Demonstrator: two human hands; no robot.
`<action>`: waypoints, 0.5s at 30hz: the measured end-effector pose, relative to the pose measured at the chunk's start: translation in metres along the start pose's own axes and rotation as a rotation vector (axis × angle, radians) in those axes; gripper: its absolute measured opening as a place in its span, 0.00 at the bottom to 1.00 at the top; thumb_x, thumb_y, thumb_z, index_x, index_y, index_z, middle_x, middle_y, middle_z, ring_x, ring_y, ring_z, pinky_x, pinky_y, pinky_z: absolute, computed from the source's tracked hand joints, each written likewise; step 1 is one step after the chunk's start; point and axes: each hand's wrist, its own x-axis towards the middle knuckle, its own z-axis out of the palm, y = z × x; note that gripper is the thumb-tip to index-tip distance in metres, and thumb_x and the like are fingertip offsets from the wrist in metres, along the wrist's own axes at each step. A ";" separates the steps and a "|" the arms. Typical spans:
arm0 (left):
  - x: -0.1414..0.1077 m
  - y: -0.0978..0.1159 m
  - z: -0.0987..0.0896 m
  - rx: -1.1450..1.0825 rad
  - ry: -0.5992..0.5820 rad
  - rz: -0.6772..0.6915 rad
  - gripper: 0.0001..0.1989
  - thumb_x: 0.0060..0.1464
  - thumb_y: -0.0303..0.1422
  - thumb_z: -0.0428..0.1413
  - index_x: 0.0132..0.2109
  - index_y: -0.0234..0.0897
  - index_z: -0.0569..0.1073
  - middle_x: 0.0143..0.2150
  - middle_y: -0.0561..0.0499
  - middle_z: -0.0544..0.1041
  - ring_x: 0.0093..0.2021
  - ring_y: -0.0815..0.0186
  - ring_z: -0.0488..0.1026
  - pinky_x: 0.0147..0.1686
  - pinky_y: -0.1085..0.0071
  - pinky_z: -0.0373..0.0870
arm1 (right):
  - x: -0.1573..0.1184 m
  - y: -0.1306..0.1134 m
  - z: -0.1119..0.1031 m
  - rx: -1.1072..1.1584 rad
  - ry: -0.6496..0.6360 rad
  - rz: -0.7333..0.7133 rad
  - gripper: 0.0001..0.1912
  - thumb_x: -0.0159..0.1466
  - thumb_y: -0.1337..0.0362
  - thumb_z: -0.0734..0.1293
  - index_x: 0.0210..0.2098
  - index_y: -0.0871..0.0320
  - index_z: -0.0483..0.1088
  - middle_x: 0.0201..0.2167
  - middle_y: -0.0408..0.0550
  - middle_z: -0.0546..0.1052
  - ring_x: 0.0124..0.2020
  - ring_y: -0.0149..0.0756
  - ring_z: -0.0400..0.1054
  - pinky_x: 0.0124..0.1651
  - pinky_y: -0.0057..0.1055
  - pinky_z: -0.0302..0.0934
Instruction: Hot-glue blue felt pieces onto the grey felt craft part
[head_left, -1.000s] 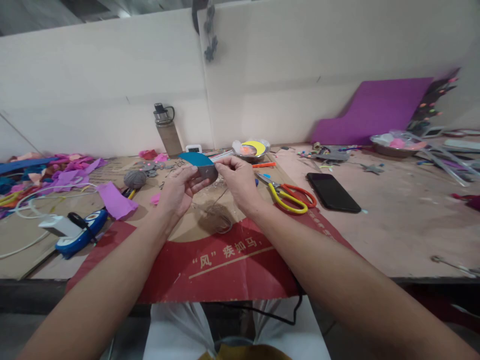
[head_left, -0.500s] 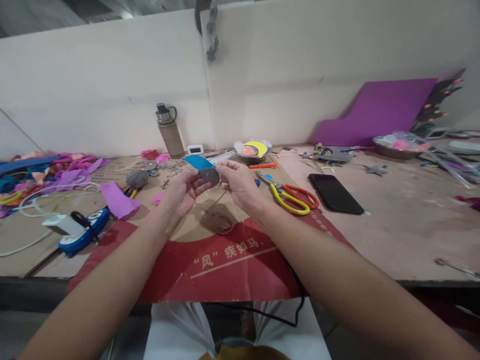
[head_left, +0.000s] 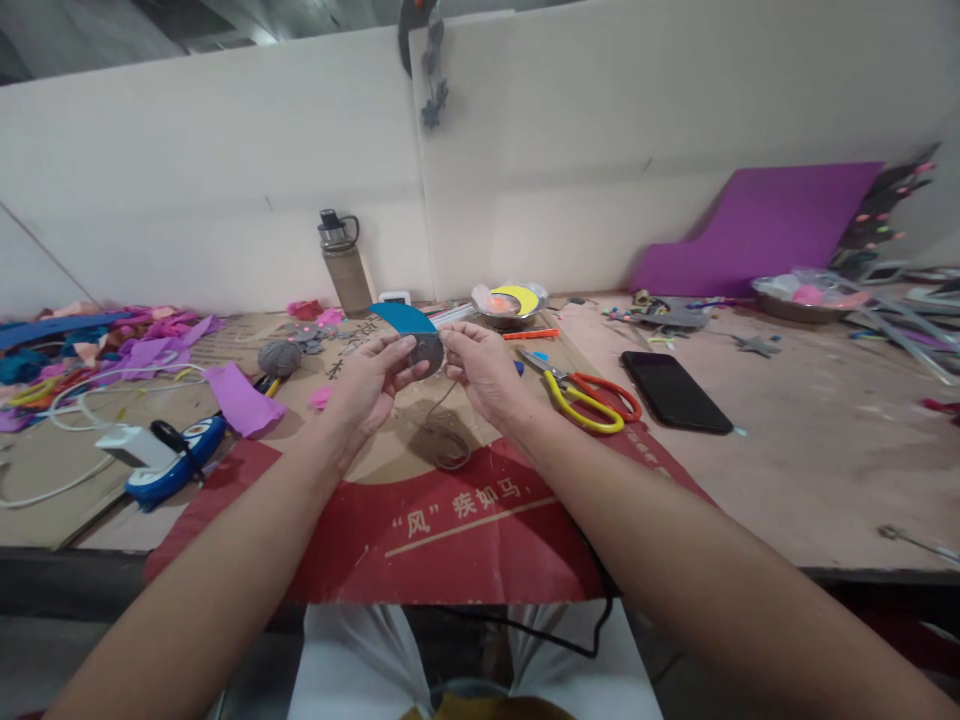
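Observation:
Above the cardboard sheet, a grey round piece (head_left: 427, 350) is held between both hands, with a curved blue piece (head_left: 403, 318) at its upper left. My left hand (head_left: 375, 375) pinches the grey piece from the left, its fingers partly curled. On the right edge, the fingertips of my right hand (head_left: 476, 365) close on the same piece. A thin cord (head_left: 448, 452) hangs below my right hand and lies in loops on the cardboard. Scissors (head_left: 585, 395) with yellow and red handles lie to the right of my right hand.
A black phone (head_left: 675, 392) lies at the right. Behind stand a bottle (head_left: 346, 270) and a bowl (head_left: 510, 318). Grey yarn (head_left: 279, 358), pink and purple scraps (head_left: 244, 398) and a blue power strip (head_left: 176, 465) are at the left. A purple sheet (head_left: 772, 225) leans on the wall.
The view has shifted slightly. The grey piece has turned a little and shows more of its round face, and the fingers of my left hand have moved on it.

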 end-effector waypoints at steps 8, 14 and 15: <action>0.000 -0.003 -0.002 0.019 -0.069 -0.002 0.06 0.46 0.27 0.63 0.35 0.34 0.76 0.37 0.48 0.81 0.35 0.67 0.78 0.34 0.72 0.77 | -0.002 0.003 0.002 -0.095 -0.013 -0.060 0.10 0.52 0.58 0.69 0.26 0.57 0.67 0.21 0.35 0.61 0.21 0.23 0.49 0.23 0.25 0.44; 0.001 -0.005 -0.001 0.000 -0.032 0.008 0.05 0.46 0.27 0.63 0.32 0.32 0.75 0.33 0.48 0.80 0.32 0.68 0.77 0.31 0.74 0.76 | -0.004 0.002 0.004 -0.134 -0.042 -0.081 0.09 0.53 0.59 0.69 0.26 0.57 0.67 0.21 0.36 0.62 0.22 0.24 0.52 0.24 0.25 0.47; 0.000 -0.005 -0.001 -0.011 -0.023 0.008 0.04 0.46 0.27 0.62 0.32 0.32 0.75 0.33 0.48 0.80 0.32 0.68 0.77 0.31 0.75 0.76 | -0.005 0.002 0.004 -0.124 -0.035 -0.076 0.09 0.52 0.59 0.69 0.26 0.57 0.68 0.22 0.36 0.62 0.22 0.23 0.52 0.24 0.25 0.48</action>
